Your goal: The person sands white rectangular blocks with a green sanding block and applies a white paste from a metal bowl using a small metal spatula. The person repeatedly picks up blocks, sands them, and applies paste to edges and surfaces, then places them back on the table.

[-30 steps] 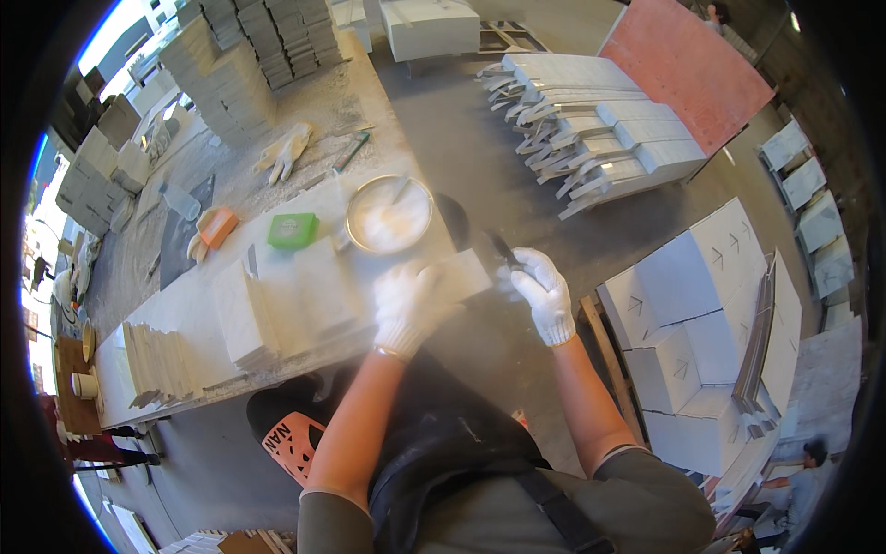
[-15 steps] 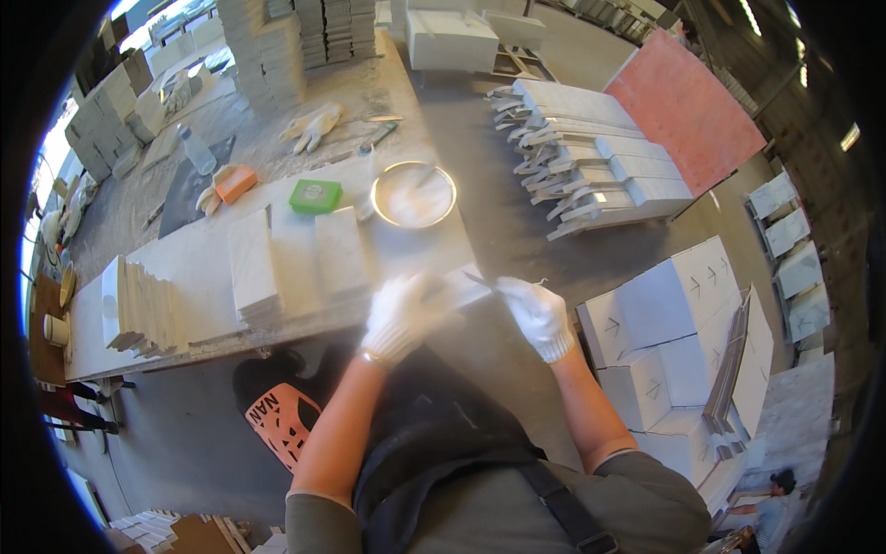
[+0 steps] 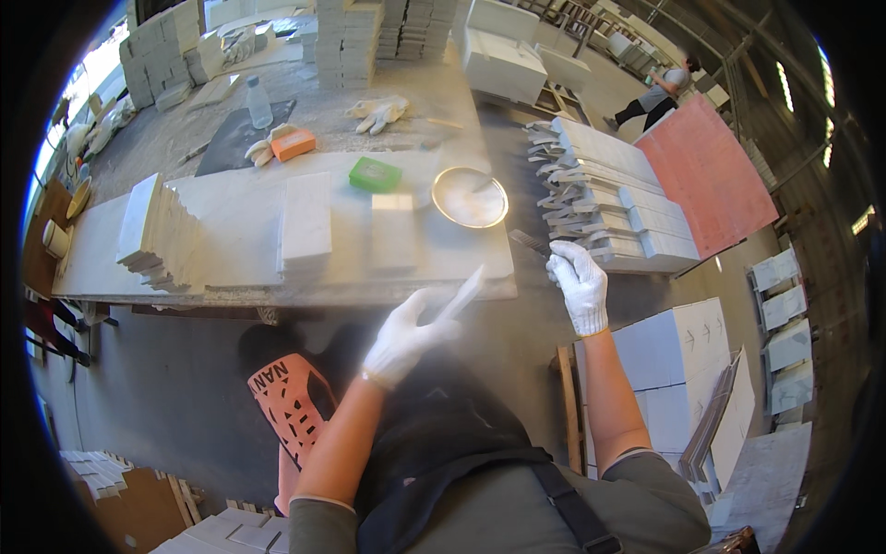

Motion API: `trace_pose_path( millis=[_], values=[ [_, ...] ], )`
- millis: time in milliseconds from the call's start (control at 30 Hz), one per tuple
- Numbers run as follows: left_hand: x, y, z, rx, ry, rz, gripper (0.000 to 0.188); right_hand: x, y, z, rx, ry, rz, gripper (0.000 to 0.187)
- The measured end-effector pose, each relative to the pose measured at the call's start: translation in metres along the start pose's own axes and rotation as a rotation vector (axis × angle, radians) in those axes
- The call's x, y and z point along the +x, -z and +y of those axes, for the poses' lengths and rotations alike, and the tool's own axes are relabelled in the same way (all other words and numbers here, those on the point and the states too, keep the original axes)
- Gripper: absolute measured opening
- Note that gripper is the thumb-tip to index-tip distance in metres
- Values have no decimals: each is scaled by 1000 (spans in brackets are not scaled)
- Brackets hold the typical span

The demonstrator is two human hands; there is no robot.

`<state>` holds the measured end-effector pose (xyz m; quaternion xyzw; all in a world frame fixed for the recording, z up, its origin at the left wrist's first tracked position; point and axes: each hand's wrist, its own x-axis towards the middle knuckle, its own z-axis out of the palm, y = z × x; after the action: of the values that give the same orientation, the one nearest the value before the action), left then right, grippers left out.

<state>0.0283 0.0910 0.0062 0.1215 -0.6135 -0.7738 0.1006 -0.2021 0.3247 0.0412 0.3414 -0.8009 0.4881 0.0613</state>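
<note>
My left hand (image 3: 404,338), in a white knit glove, is closed on a thin white tile (image 3: 464,293), seen nearly edge-on in front of the table. Off to the right, my gloved right hand (image 3: 581,288) pinches a small dark flat-bladed tool (image 3: 529,243), perhaps a scraper, its blade pointing left. Between the hands and farther off, a round metal pan (image 3: 505,208) of white powder or paste rests at the table's right end. Left of it are a low stack of white tiles (image 3: 393,235), a second stack (image 3: 306,222) and a green block (image 3: 375,174).
Leaning tiles (image 3: 152,226) occupy the left of the worktable (image 3: 231,254). An orange block (image 3: 293,143), a bottle (image 3: 258,103) and loose gloves (image 3: 378,113) lie farther back. Racked slabs (image 3: 618,175) and white boxes (image 3: 646,355) stand right; a person (image 3: 666,88) is beyond.
My right hand has moved away to the right and up with the tool, leaving the tile. My left hand has drawn back from the table edge, tipping the tile up. The view has shifted.
</note>
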Motion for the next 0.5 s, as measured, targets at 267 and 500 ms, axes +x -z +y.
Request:
trace_pose_path(
  millis=[267, 500],
  values=[
    [-37, 21, -39, -487, 240, 4, 51, 98, -64, -1, -578, 166, -148, 18],
    [-53, 27, -52, -863, 363, -36, 50, 130, -96, -10, -883, 119, -481, 32]
  ],
)
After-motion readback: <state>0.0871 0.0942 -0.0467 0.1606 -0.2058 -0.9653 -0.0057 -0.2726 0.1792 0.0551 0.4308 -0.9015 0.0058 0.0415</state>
